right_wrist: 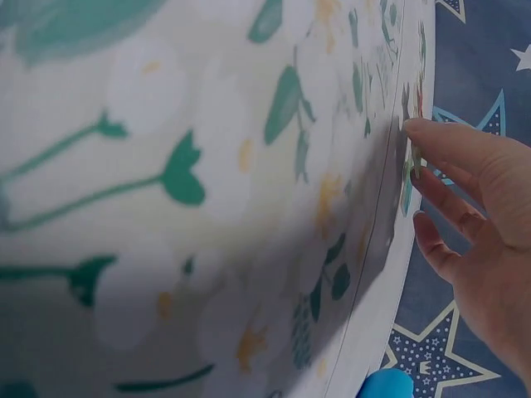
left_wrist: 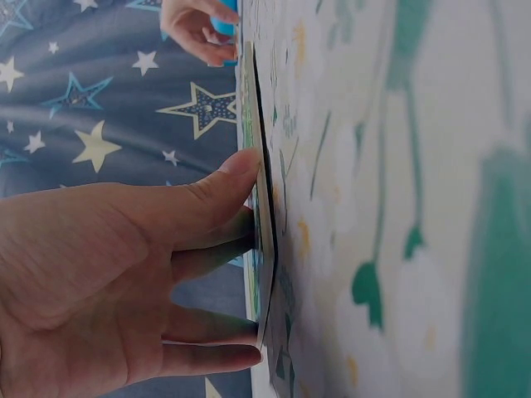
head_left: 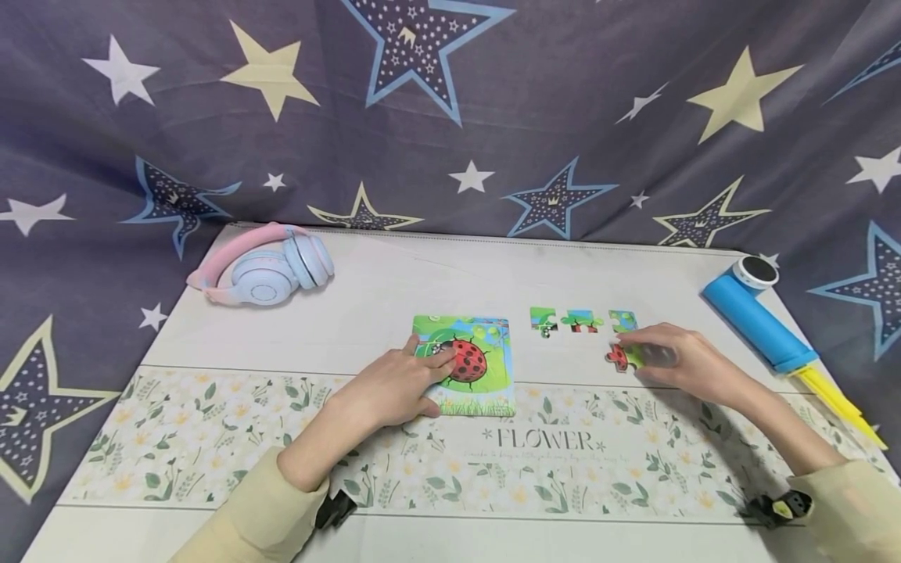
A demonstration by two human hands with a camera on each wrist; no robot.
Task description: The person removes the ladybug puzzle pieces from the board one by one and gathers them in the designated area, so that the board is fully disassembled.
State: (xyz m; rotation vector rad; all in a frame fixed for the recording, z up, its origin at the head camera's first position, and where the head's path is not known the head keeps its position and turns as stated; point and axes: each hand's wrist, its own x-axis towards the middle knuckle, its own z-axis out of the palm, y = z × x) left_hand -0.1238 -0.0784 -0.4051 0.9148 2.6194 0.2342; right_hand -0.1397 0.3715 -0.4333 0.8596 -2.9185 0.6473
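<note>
A square ladybug puzzle board lies flat on the table, left of several loose pieces. My left hand rests on its left side with spread fingers. In the left wrist view, the thumb lies along the board's near edge. To the right, my right hand pinches a red-and-green puzzle piece between thumb and fingertips, close over the table. Behind it sit a blue-and-green piece, a green piece with red and a green corner piece.
Pink-and-blue headphones lie at the back left. At the right edge rests a blue cylinder with a yellow end, beside a white round object with a dark top. A star-patterned curtain hangs behind the table.
</note>
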